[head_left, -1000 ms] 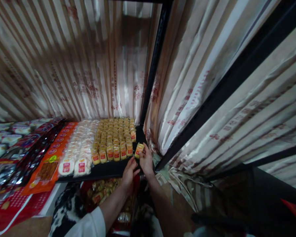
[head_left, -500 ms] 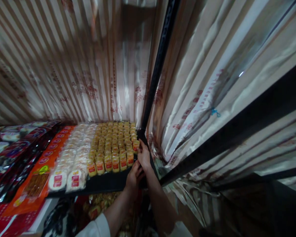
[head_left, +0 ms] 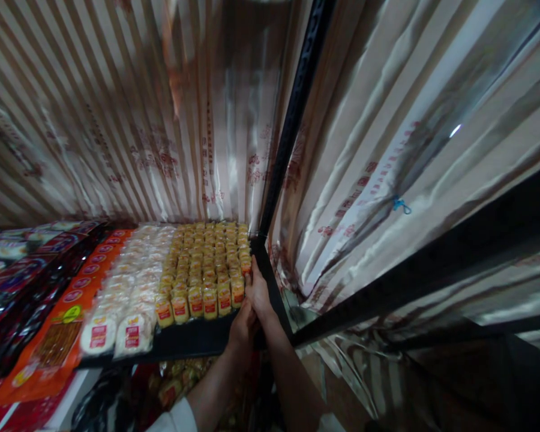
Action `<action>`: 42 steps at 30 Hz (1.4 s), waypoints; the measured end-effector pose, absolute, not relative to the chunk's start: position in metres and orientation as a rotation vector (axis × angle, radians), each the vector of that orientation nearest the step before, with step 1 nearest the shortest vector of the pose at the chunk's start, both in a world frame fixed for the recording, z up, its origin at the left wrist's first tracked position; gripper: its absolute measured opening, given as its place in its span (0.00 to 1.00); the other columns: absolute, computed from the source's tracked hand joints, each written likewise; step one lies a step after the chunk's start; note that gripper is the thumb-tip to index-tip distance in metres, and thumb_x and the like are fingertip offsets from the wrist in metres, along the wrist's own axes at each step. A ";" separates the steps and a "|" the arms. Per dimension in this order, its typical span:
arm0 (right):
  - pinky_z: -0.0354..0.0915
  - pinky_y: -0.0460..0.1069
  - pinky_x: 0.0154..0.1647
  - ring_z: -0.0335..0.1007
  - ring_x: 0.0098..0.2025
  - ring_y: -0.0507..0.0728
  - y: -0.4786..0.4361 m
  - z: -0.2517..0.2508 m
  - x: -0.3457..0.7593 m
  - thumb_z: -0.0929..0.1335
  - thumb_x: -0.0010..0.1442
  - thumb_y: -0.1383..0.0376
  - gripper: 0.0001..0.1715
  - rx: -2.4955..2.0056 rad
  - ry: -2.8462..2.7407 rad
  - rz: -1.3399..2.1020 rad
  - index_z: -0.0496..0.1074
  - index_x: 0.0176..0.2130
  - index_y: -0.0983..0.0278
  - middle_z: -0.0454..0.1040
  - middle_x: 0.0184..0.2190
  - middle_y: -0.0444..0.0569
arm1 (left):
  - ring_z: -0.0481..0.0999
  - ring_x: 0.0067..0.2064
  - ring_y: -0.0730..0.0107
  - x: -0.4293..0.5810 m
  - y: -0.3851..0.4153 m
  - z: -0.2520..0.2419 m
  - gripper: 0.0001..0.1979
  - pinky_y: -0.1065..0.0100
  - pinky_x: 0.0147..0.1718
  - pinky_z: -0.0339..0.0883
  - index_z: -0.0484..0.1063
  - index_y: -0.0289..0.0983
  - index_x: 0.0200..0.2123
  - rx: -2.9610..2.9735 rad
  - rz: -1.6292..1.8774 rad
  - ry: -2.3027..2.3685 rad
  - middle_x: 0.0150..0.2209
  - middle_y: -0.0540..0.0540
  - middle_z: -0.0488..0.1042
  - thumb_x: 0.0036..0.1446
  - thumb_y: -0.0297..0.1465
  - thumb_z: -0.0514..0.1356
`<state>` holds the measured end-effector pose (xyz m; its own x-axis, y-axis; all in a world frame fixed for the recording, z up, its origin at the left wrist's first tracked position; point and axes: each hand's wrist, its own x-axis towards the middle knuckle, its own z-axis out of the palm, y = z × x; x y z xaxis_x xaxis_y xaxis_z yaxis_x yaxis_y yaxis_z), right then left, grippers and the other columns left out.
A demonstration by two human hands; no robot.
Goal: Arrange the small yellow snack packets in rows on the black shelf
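Observation:
Rows of small yellow packets (head_left: 207,267) with red labels fill the right end of a black shelf (head_left: 193,339). My right hand (head_left: 255,291) lies against the right side of these rows, fingers pressed to a packet at the edge. Just below it, my left hand (head_left: 242,327) rests at the shelf's front edge, fingers curled and partly hidden under the right hand. Whether either hand grips a packet is hidden.
White round packets (head_left: 126,300) with red labels lie left of the yellow ones. Further left are an orange pack (head_left: 58,327) and dark packs (head_left: 9,282). A black post (head_left: 292,120) rises behind the shelf corner. Striped plastic curtains (head_left: 387,150) hang all around. More bagged goods (head_left: 171,387) sit below the shelf.
My right hand held a yellow packet apart from the rows; it has moved forward and left, and the packet now sits against the rows. My left hand has risen to the shelf edge.

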<state>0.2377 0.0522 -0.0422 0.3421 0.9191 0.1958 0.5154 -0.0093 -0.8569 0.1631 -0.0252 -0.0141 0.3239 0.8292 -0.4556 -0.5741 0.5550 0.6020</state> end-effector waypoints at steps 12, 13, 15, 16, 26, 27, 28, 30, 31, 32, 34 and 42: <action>0.58 0.56 0.55 0.62 0.53 0.61 0.052 -0.051 0.237 0.60 0.55 0.65 0.26 -1.795 -1.227 0.338 0.65 0.54 0.68 0.69 0.51 0.56 | 0.66 0.54 0.51 0.153 -0.030 0.022 0.27 0.64 0.50 0.63 0.72 0.32 0.46 0.460 0.918 0.839 0.49 0.38 0.72 0.46 0.45 0.61; 0.59 0.55 0.54 0.64 0.52 0.61 0.052 -0.051 0.237 0.60 0.55 0.65 0.26 -1.785 -1.220 0.356 0.66 0.53 0.68 0.69 0.50 0.56 | 0.66 0.54 0.51 0.153 -0.030 0.023 0.28 0.64 0.50 0.63 0.73 0.32 0.45 0.464 0.912 0.843 0.48 0.38 0.72 0.46 0.45 0.61; 0.60 0.55 0.54 0.65 0.50 0.60 0.052 -0.053 0.238 0.61 0.55 0.64 0.24 -1.744 -1.208 0.401 0.68 0.51 0.66 0.70 0.49 0.55 | 0.66 0.55 0.51 0.153 -0.030 0.021 0.28 0.64 0.50 0.62 0.72 0.32 0.46 0.452 0.921 0.824 0.49 0.38 0.72 0.46 0.45 0.61; 0.61 0.54 0.53 0.67 0.49 0.60 0.053 -0.055 0.239 0.61 0.54 0.63 0.24 -1.717 -1.193 0.433 0.68 0.50 0.66 0.70 0.49 0.54 | 0.66 0.55 0.51 0.154 -0.030 0.017 0.28 0.64 0.50 0.62 0.72 0.32 0.46 0.435 0.932 0.805 0.49 0.38 0.72 0.46 0.45 0.61; 0.65 0.54 0.47 0.69 0.46 0.60 0.044 -0.053 0.241 0.63 0.53 0.59 0.26 -1.611 -1.017 0.507 0.67 0.50 0.68 0.69 0.49 0.59 | 0.66 0.56 0.57 0.162 -0.030 -0.022 0.25 0.63 0.51 0.62 0.67 0.35 0.51 0.319 0.961 0.759 0.54 0.40 0.68 0.50 0.38 0.60; 0.65 0.55 0.48 0.68 0.47 0.60 0.042 -0.051 0.240 0.63 0.53 0.59 0.25 -1.622 -1.027 0.472 0.68 0.49 0.68 0.69 0.48 0.59 | 0.66 0.55 0.58 0.161 -0.031 -0.022 0.24 0.63 0.51 0.62 0.66 0.36 0.52 0.319 0.956 0.768 0.54 0.41 0.68 0.51 0.37 0.59; 0.64 0.55 0.49 0.67 0.48 0.60 0.040 -0.049 0.240 0.63 0.53 0.59 0.24 -1.630 -1.035 0.442 0.69 0.48 0.68 0.69 0.48 0.58 | 0.67 0.55 0.59 0.160 -0.032 -0.021 0.24 0.63 0.51 0.62 0.66 0.36 0.52 0.322 0.952 0.777 0.54 0.41 0.68 0.52 0.37 0.59; 0.63 0.55 0.50 0.66 0.49 0.60 0.033 -0.046 0.240 0.62 0.54 0.59 0.22 -1.635 -1.038 0.406 0.70 0.46 0.67 0.70 0.47 0.57 | 0.67 0.54 0.60 0.157 -0.032 -0.020 0.24 0.64 0.51 0.62 0.64 0.36 0.53 0.334 0.936 0.793 0.54 0.40 0.68 0.53 0.36 0.57; 0.63 0.55 0.50 0.66 0.49 0.59 0.029 -0.046 0.240 0.61 0.55 0.59 0.22 -1.636 -1.032 0.399 0.70 0.46 0.67 0.70 0.47 0.57 | 0.68 0.54 0.60 0.156 -0.032 -0.020 0.24 0.64 0.50 0.63 0.64 0.35 0.54 0.341 0.924 0.796 0.53 0.40 0.68 0.54 0.35 0.56; 0.63 0.55 0.50 0.66 0.49 0.59 0.024 -0.045 0.240 0.60 0.55 0.60 0.22 -1.637 -1.026 0.395 0.70 0.45 0.67 0.70 0.47 0.58 | 0.68 0.54 0.61 0.155 -0.032 -0.019 0.24 0.64 0.49 0.63 0.62 0.35 0.55 0.346 0.910 0.800 0.53 0.40 0.68 0.55 0.35 0.55; 0.62 0.55 0.51 0.65 0.49 0.59 0.012 -0.045 0.238 0.59 0.56 0.60 0.22 -1.635 -1.018 0.386 0.70 0.45 0.68 0.70 0.46 0.58 | 0.69 0.53 0.63 0.153 -0.030 -0.017 0.24 0.65 0.47 0.65 0.59 0.35 0.56 0.347 0.877 0.822 0.52 0.39 0.69 0.57 0.34 0.53; 0.60 0.55 0.51 0.65 0.49 0.58 -0.078 -0.038 0.210 0.58 0.58 0.59 0.22 -1.599 -0.982 0.341 0.66 0.47 0.67 0.70 0.46 0.57 | 0.74 0.44 0.65 0.132 -0.053 -0.014 0.16 0.68 0.43 0.65 0.72 0.32 0.41 0.516 0.789 0.819 0.42 0.39 0.75 0.53 0.35 0.55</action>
<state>0.2095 -0.0778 -0.0381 0.6046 0.7430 0.2870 0.4059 0.0226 -0.9136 0.1317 -0.0534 -0.0145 0.4329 0.7849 -0.4433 -0.4142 0.6100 0.6755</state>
